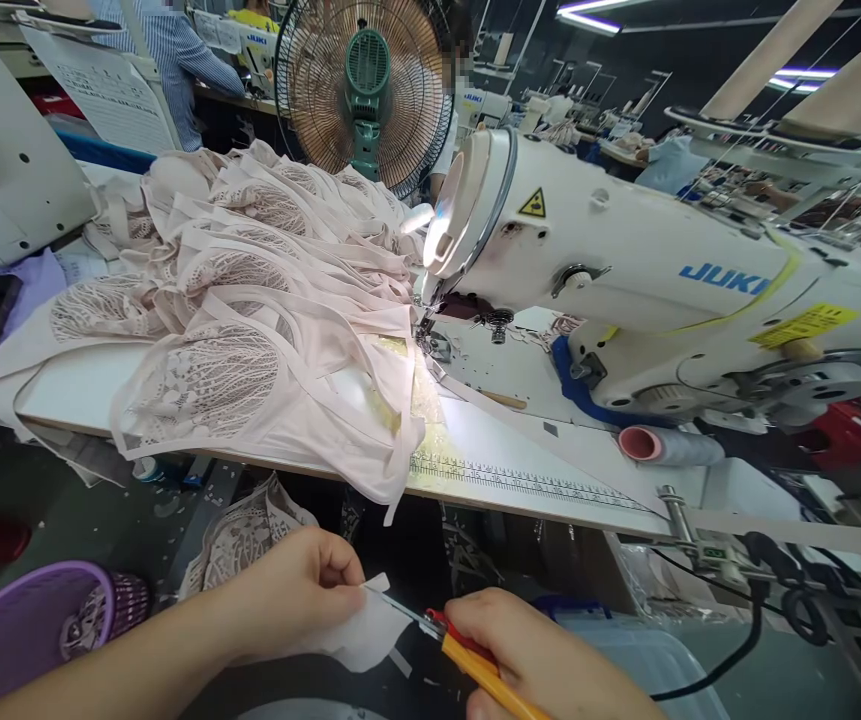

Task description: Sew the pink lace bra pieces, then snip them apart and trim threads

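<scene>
Below the table edge, my left hand [302, 590] pinches a pale piece of fabric [362, 635] between thumb and fingers. My right hand [527, 640] is closed around scissors [479, 660] with orange and red handles. Their thin blades reach the fabric's upper edge, close to my left fingertips. Behind my left hand hangs a beige lace piece [239, 540]; whether it joins the pale fabric I cannot tell. A large heap of beige lace bras [220, 370] covers the table's left side, some straps hanging over the front edge.
A JUKI sewing machine [587, 240] stands to the right, its lamp lit. A thread cone [670, 446] lies near a metal strip guide [689, 530]. A fan [366, 90] stands behind the heap. A purple basket [40, 610] is at lower left. A person's striped sleeve [209, 65] shows beyond.
</scene>
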Motion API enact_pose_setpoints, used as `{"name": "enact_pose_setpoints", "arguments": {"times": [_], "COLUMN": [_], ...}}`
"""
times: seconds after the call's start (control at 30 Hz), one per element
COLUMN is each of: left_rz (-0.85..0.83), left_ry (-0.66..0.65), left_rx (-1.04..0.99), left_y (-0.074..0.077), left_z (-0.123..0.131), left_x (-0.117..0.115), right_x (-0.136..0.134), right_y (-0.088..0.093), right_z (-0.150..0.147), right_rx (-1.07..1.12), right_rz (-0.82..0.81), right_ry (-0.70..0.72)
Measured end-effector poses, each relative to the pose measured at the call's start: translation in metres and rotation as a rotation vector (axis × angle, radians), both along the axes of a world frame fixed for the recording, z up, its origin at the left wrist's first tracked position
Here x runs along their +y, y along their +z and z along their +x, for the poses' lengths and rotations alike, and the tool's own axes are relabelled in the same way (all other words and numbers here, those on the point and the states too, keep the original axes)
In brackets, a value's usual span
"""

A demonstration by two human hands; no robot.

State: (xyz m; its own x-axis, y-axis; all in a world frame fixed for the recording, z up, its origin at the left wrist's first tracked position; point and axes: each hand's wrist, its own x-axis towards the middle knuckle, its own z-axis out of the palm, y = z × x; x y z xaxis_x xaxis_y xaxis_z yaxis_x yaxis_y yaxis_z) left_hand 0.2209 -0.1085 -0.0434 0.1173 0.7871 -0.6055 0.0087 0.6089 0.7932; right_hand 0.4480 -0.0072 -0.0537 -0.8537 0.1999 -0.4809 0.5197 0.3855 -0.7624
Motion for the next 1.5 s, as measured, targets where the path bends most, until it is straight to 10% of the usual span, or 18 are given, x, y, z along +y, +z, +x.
{"name": "enact_pose_setpoints", "arguments": {"times": [1.5], "left_rz": [0.067], "left_ry": [-0.113], "left_rx": [0.146], "left_y": [0.005], "left_z": [-0.006], "left_x": [-0.002], "right_x": [-0.013], "right_y": [-0.019], "right_z": [0.001], "right_rx": [0.096], "right_rz": [0.042], "right_ry": [-0.229]}}
